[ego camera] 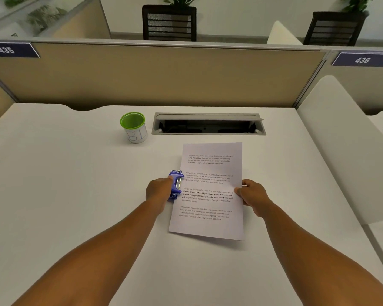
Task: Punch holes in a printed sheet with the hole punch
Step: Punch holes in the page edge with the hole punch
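White rectangular printed sheet [210,191] of thin paper, four blocks of black text, lies on the smooth matte off-white bench [75,195], slightly skewed, near edge casting a thin shadow. Small purple plastic hole punch [175,184] with bright metal pins sits at the sheet's left edge, about midway along it; the paper edge meets the punch mouth, how far in cannot be told.

Left hand [158,191]: grip curled over the punch from its outer side, thumb on the purple top. Right hand [251,193]: grip pinching the sheet's right edge, thumb on top of the paper, fingers curled beneath.

Behind the sheet, a grey metal rectangular cable tray [208,125] set into the bench, lid tilted up, dark inside. Left of it, a round cup [134,128] with glossy green rim and lining, pale outside with blue handwritten marks. Tan fabric partition panel [164,78] stands at the back, with dark blue number plates reading 435 [9,49] and 436 [363,59].
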Action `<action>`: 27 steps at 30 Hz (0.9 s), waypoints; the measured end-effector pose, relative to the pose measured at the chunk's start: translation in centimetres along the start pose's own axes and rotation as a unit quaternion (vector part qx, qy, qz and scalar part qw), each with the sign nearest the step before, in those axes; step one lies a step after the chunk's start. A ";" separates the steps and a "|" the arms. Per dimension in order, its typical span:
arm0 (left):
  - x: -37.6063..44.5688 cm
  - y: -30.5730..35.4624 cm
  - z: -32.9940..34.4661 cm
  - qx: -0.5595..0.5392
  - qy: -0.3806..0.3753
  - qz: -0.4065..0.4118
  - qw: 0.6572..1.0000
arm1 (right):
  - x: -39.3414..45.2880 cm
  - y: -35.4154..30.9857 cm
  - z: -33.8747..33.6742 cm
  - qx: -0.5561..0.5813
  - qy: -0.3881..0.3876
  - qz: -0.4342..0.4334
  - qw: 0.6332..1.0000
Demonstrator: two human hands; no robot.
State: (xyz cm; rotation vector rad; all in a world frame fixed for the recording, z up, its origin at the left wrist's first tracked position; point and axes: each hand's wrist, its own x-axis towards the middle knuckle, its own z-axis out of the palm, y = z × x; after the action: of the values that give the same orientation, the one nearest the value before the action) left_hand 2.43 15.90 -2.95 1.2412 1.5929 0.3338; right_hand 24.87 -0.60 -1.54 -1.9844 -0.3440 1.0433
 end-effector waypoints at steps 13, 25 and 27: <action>-0.3 -1.3 0.1 0.041 0.006 0.017 0.999 | 0.3 0.7 0.2 -0.009 -0.022 -0.001 1.000; -0.5 -2.3 0.3 0.130 0.009 0.023 0.991 | 0.5 1.4 0.7 -0.029 -0.019 0.015 0.999; -0.5 -2.2 0.3 0.141 0.010 0.024 0.990 | 0.4 1.4 0.8 -0.037 -0.018 0.015 0.999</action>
State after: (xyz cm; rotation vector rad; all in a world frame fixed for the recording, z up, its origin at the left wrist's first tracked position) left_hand 1.47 14.42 -4.46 1.4968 1.6698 0.1536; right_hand 24.27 -0.77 -3.07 -2.0438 -0.3775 1.1005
